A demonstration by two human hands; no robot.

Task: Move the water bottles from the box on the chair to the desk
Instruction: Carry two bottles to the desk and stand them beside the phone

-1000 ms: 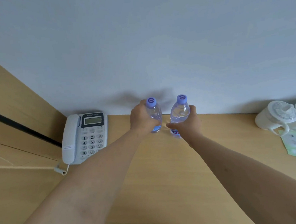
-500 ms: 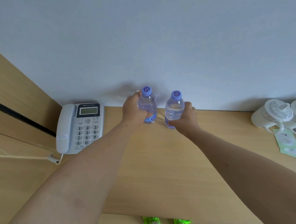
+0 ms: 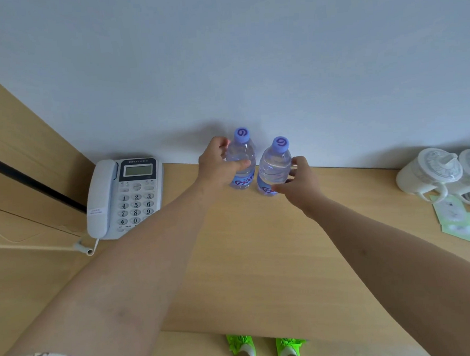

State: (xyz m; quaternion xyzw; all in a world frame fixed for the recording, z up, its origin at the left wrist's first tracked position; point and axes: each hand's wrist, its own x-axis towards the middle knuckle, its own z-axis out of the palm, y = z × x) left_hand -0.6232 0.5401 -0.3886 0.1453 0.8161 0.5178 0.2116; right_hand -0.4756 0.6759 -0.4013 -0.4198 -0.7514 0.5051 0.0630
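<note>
Two clear water bottles with purple caps stand upright, side by side, on the wooden desk (image 3: 261, 258) close to the wall. My left hand (image 3: 218, 166) is around the left bottle (image 3: 242, 155), thumb across its front and fingers curled at its left side. My right hand (image 3: 300, 185) sits at the right bottle (image 3: 274, 164) with fingers spread, thumb tip and forefinger only touching its lower right side. The box and the chair are out of view.
A pale desk phone (image 3: 125, 197) with a coiled cord lies left of the bottles. White lidded mugs (image 3: 431, 172) and green paper packets (image 3: 455, 219) sit at the desk's right end. A wooden panel (image 3: 21, 163) bounds the left. Green shoes (image 3: 241, 348) show below the desk's front edge.
Both bottles came down to stand on the desk near the wall. My right hand has slid back off its bottle and spread its fingers; my left grip has loosened.
</note>
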